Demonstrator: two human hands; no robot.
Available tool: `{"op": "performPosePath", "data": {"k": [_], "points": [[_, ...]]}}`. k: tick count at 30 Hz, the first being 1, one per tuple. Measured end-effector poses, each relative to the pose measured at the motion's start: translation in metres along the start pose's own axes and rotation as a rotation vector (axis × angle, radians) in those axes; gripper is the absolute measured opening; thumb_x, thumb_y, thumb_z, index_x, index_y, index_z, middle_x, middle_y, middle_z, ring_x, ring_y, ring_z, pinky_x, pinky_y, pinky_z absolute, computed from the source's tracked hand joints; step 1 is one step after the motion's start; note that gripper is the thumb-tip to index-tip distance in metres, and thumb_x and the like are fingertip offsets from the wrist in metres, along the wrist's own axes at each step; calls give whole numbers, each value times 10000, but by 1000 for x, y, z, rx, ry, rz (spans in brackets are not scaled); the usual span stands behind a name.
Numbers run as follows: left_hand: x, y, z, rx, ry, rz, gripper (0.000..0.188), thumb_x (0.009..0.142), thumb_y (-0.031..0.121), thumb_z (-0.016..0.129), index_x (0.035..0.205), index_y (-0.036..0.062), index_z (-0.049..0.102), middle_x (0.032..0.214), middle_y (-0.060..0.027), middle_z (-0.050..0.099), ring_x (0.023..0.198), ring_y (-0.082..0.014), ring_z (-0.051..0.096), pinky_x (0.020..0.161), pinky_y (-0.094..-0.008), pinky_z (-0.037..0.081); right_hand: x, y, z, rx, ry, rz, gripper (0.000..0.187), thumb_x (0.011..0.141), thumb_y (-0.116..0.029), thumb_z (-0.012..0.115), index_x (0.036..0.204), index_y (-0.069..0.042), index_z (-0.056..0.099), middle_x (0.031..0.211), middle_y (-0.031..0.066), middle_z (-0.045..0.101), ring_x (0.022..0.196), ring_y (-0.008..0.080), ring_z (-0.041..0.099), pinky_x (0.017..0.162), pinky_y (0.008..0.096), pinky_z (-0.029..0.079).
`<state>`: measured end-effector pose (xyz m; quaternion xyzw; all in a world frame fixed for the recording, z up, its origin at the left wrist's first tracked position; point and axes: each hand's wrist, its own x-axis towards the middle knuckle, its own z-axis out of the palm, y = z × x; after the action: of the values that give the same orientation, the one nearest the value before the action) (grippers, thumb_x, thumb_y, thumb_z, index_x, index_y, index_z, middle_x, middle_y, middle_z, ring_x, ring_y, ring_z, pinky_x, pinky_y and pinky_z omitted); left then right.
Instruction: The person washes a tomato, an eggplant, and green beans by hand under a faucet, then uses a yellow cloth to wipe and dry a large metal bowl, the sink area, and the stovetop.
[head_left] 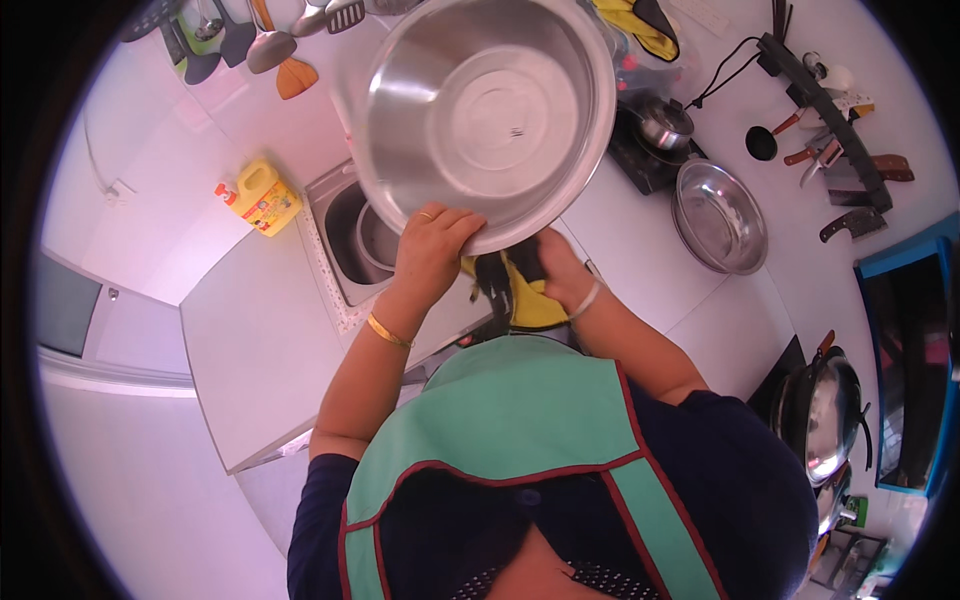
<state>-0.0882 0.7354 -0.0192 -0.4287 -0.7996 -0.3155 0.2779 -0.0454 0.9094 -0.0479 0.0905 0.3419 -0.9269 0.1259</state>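
Note:
A large stainless steel basin [505,120] is raised in front of me, tilted so its inside faces me. My left hand [432,250] grips its near rim, fingers over the edge. Below the basin, my right hand [562,268] is closed on a yellow and black cloth [535,303], which hangs down toward my apron. The basin's edge hides part of the cloth and of my right fingers; I cannot tell whether the cloth touches the basin's underside. Behind the basin, to the left, is a sink [345,240] with a smaller metal bowl [377,240] in it.
A yellow pump bottle [262,198] stands left of the sink. On the right counter are another steel basin [720,217] and a small pot [665,125] on a black cooker. Knives hang on a wall rack [830,120]. Ladles and spatulas [270,50] hang at upper left.

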Motion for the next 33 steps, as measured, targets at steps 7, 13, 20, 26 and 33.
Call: {"op": "performPosePath", "data": {"k": [7,13,20,26,33], "points": [[-4,2,31,113,-279,47,133,678,66,564,805,102,583,759,-36,603,818,-227,558,734,-342,423,-49,13,-6,18,14,-29,294,875,-122,455,1123,25,517,1034,126,607,927,209,606,825,344,499],[6,25,73,157,-498,144,187,699,93,556,883,102,590,843,-40,606,879,-216,562,788,-346,413,-38,5,-39,99,374,-80,249,881,-185,510,1041,4,534,950,96,607,877,206,615,774,341,508],[17,50,104,-628,62,-331,250,807,97,581,1055,89,552,1073,-72,571,1109,-192,510,929,-354,402,-44,-63,-92,230,449,-290,252,838,-148,592,990,49,547,906,136,614,791,250,636,708,378,532],[83,116,229,-1361,-328,-1097,290,907,212,555,1146,69,471,1077,-51,544,980,-174,556,796,-327,482,-60,-109,-160,295,627,-533,287,824,-136,622,977,90,533,887,136,611,755,228,635,658,362,541],[154,177,383,-1398,-663,-1243,205,866,262,623,957,104,530,925,-17,582,847,-145,578,706,-324,471,-106,-191,-295,369,878,-544,273,817,-167,621,932,69,545,839,131,599,681,242,628,596,367,526]]}}
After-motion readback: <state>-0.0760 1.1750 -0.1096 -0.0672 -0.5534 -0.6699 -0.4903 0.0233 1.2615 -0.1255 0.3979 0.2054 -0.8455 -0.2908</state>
